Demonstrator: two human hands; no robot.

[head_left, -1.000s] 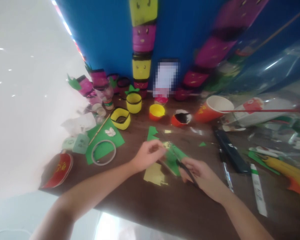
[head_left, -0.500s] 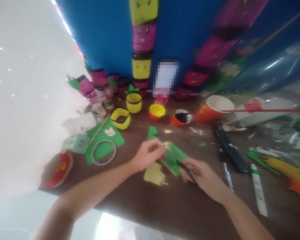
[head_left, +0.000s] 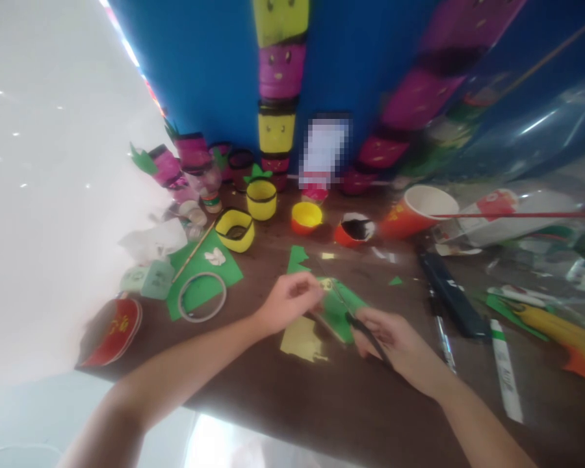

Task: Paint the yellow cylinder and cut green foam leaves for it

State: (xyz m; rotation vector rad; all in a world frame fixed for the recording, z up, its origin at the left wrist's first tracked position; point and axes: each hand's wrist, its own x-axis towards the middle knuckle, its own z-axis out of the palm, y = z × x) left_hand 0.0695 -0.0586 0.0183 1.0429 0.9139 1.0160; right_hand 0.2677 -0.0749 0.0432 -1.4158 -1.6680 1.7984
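My left hand (head_left: 288,300) is closed in a pinch on a small pale yellow paper piece (head_left: 327,284), held just above the brown table (head_left: 341,396). My right hand (head_left: 392,338) grips black-handled scissors (head_left: 358,322) whose blades point up-left at that piece. Under both hands lies a green paper sheet (head_left: 341,312), and beside it a yellow paper scrap (head_left: 303,340).
Left of my hands lie a tape ring (head_left: 202,297) on green paper and a red cup (head_left: 112,331) on its side. Yellow and orange cups (head_left: 306,217) stand behind. Pens (head_left: 441,335), a black case (head_left: 451,294) and plastic wrapping clutter the right.
Almost nothing differs; both hands stay at the same spot with only a slight shift of the scissors and the view.
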